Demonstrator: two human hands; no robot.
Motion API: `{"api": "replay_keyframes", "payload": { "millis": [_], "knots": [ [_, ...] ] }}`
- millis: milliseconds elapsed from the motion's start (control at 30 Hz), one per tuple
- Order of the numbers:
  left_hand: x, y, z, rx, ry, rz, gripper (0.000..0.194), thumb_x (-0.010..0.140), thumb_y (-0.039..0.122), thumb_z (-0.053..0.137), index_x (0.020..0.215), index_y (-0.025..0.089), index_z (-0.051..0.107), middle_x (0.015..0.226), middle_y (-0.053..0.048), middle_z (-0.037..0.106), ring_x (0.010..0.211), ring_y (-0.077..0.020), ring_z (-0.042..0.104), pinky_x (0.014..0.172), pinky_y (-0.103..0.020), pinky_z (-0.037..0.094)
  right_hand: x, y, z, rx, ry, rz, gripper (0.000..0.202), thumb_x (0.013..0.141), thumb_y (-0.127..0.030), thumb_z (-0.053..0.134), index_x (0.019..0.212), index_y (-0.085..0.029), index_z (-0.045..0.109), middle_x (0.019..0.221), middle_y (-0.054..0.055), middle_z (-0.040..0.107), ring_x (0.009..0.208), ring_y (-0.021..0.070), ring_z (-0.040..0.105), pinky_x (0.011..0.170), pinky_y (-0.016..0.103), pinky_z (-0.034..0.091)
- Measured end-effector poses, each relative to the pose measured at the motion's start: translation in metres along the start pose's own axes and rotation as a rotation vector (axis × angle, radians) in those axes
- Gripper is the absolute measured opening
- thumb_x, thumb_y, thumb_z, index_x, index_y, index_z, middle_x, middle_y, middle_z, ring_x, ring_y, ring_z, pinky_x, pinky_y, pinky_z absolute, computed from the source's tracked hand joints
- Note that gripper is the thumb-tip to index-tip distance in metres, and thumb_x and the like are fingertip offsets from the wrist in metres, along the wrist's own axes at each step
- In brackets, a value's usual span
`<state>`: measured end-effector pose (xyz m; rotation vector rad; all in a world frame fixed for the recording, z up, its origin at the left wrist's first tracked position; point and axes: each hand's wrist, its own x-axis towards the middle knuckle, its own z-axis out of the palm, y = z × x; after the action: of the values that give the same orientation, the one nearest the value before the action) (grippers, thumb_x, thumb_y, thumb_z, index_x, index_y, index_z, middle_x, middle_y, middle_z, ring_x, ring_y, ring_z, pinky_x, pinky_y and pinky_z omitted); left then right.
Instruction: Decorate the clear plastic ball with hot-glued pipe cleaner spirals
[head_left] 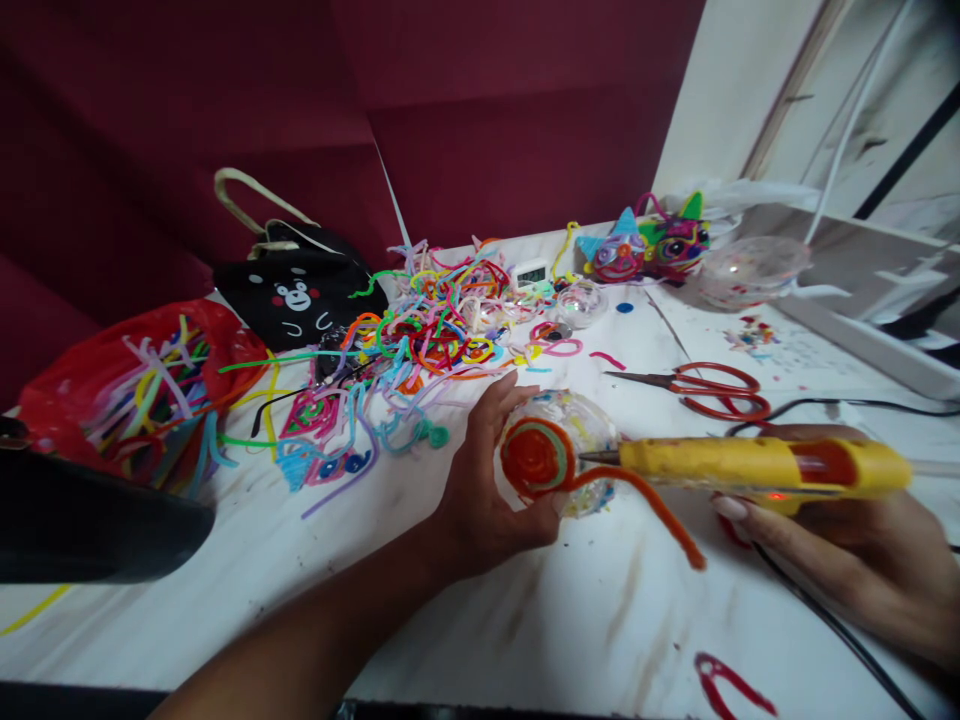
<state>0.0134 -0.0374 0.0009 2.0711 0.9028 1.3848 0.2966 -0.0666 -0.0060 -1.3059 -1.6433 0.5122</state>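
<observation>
My left hand is wrapped round the left side of a clear plastic ball. A coil of orange and pale green pipe cleaner covers the side of the ball by my fingers, and my thumb presses at its lower edge. The loose orange end trails off to the right. In my right hand is a yellow hot glue gun with a small red light showing. Its metal nozzle points left, close to the coil's right edge; whether it touches cannot be told.
Red-handled scissors lie behind the glue gun. A tangle of coloured pipe cleaners spreads across the back, beside a red bag and a black bag. Decorated heads, a clear bowl and a white tray stand at back right.
</observation>
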Motion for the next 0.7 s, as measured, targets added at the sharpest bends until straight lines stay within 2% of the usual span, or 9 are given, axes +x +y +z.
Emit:
{"api": "replay_keyframes", "payload": {
  "millis": [167, 333, 500, 700],
  "knots": [
    [-0.0012, -0.0021, 0.0019, -0.069, 0.011, -0.007, 0.091, 0.069, 0.026, 0.073, 0.147, 0.026, 0.025, 0.139, -0.012, 0.048, 0.132, -0.0303, 0.049, 0.112, -0.046, 0.041, 0.0005, 0.0024, -0.0024, -0.013, -0.012, -0.135, 0.021, 0.068, -0.033, 0.074, 0.086, -0.028, 0.064, 0.084, 0.003, 0.067, 0.072, 0.0231, 0.067, 0.053, 0.032, 0.06],
    [-0.0003, -0.0027, 0.0014, -0.037, 0.013, 0.011, 0.092, 0.068, 0.024, 0.074, 0.146, 0.026, 0.025, 0.139, -0.013, 0.048, 0.132, -0.0312, 0.049, 0.112, -0.048, 0.041, 0.0005, 0.0029, -0.0032, -0.135, -0.024, -0.322, 0.018, 0.075, -0.027, 0.068, 0.091, -0.032, 0.062, 0.088, 0.0, 0.06, 0.072, 0.0189, 0.064, 0.068, 0.032, 0.061],
    [0.0002, -0.003, 0.0, -0.015, 0.019, 0.011, 0.092, 0.068, 0.025, 0.074, 0.146, 0.026, 0.024, 0.139, -0.014, 0.047, 0.132, -0.0323, 0.049, 0.112, -0.049, 0.041, 0.0001, 0.0017, -0.0037, -0.183, -0.052, -0.355, 0.019, 0.079, -0.029, 0.065, 0.096, -0.034, 0.057, 0.089, -0.001, 0.055, 0.075, 0.0194, 0.064, 0.068, 0.032, 0.061],
    [-0.0005, -0.0023, 0.0009, -0.045, 0.007, -0.011, 0.094, 0.069, 0.025, 0.074, 0.147, 0.027, 0.022, 0.14, -0.013, 0.048, 0.133, -0.0315, 0.048, 0.112, -0.049, 0.042, 0.0022, -0.0015, -0.0032, -0.195, -0.033, -0.372, 0.018, 0.079, -0.026, 0.063, 0.094, -0.033, 0.056, 0.088, -0.001, 0.055, 0.076, 0.0191, 0.065, 0.065, 0.029, 0.061]
  ]
}}
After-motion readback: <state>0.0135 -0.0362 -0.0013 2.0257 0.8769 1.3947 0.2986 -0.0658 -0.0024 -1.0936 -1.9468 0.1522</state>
